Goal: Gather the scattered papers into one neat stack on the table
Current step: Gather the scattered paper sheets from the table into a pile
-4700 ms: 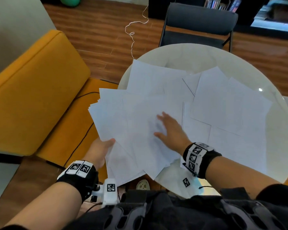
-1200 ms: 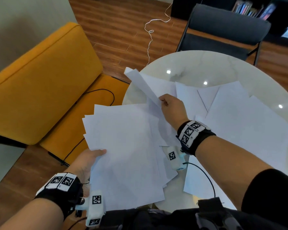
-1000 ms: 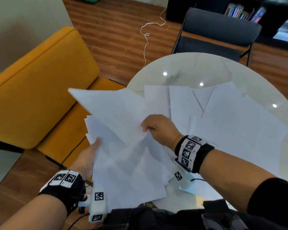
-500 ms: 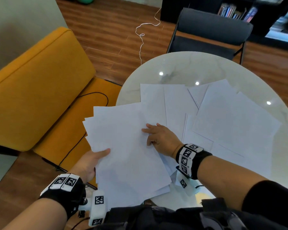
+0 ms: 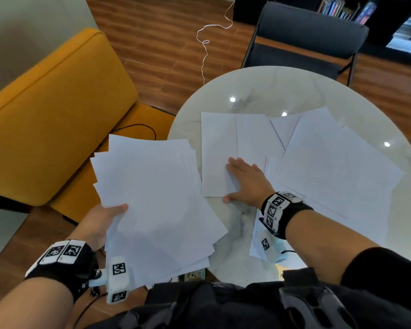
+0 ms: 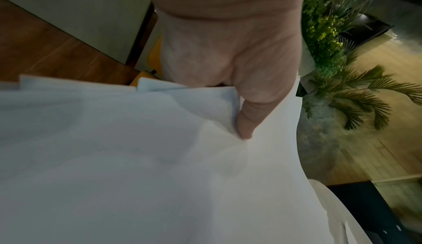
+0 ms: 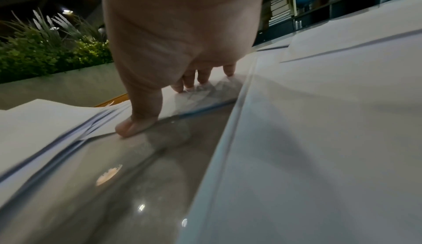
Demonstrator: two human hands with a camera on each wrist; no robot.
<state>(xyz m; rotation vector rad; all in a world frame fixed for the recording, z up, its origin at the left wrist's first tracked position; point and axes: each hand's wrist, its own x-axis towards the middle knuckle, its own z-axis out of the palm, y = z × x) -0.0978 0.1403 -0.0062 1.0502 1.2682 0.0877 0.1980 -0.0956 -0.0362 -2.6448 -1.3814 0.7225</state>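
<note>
Papers [image 5: 157,198] now gathered, right hand [image 5: 244,184] moved right

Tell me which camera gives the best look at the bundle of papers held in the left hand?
The head view: it shows the whole fanned bundle of papers, the left hand gripping its edge with the thumb on top. The left wrist view shows only a blurred close-up of the sheets under the thumb. The right wrist view catches only a blurred edge of it.

left hand [image 5: 100,222] fingers: hidden beneath the gathered papers [image 5: 157,205]; only the thumb shows on top.
Bench [image 5: 259,91]: far right rim cut off by the head view's edge.
Loose sheets [image 5: 330,167]: overlapping, count cannot be told.
Right wrist view: paper edges near the thumb smeared by blur.
</note>
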